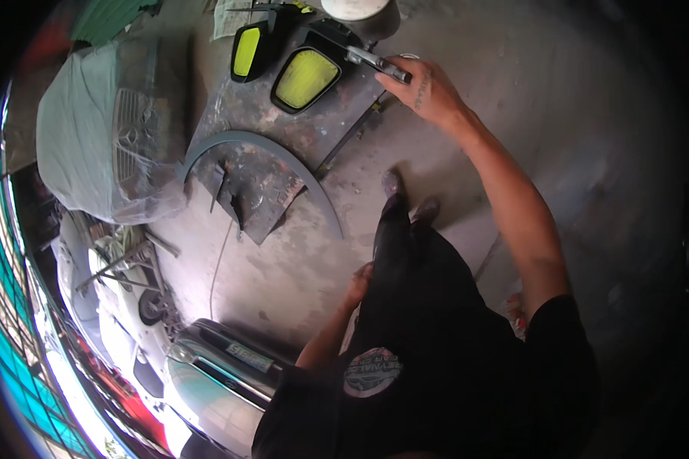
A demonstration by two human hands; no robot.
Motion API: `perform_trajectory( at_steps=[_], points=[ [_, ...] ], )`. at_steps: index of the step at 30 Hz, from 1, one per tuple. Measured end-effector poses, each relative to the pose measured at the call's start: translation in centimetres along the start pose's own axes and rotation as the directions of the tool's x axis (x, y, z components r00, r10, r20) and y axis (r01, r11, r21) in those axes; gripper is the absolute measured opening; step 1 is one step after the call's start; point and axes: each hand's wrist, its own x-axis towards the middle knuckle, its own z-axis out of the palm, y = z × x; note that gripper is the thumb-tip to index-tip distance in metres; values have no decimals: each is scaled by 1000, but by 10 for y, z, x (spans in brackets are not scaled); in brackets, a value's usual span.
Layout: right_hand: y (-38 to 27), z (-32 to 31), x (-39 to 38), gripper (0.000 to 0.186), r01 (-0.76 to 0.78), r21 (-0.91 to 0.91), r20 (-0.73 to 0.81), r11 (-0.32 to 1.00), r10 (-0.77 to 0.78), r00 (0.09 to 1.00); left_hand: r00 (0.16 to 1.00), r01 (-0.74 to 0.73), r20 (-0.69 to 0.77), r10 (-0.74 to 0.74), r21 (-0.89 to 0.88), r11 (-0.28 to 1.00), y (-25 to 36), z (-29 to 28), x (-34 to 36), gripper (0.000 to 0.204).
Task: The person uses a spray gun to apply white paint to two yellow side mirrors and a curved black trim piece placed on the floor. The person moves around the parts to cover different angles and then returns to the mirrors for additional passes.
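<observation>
1. for writing, we find a pale green rectangular number plate with dark characters on a glossy dark car at lower left, and a round grey print with lettering on our black cloth shirt.
2. a round emblem sits on the silver slatted grille of another vehicle, which is draped in translucent plastic sheeting.
3. before us is a dark, flat, paint-spattered board, above a grey concrete floor with darker patches.
4. on the board we see a slim grey arch-shaped strip, its right end reaching past the board's edge, and small dark angular pieces within its curve.
5. at the board's far part are two black mirror housings with yellow-green faces, the larger one to the right of the smaller one; a round white-topped bucket is just beyond.
6. our right hand is closed around a silver metal gun-shaped tool; the tool points leftward from our fingers, its front end close by the larger housing, and we cannot tell whether they touch.
7. our left hand hangs beside our leg with fingers curled; we cannot tell whether it holds anything.
</observation>
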Motion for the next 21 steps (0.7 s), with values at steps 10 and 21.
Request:
perform_trajectory(
  at_steps=[10,21],
  points=[
    [16,-26,84,34,13,-144,369,989,42,928,897,-434,140,419,101,895,-177,13,63,40],
    [-2,-60,227,40,2,-148,317,989,46,947,978,-101,116,171,-453,886,79,70,155,47]
  ],
)
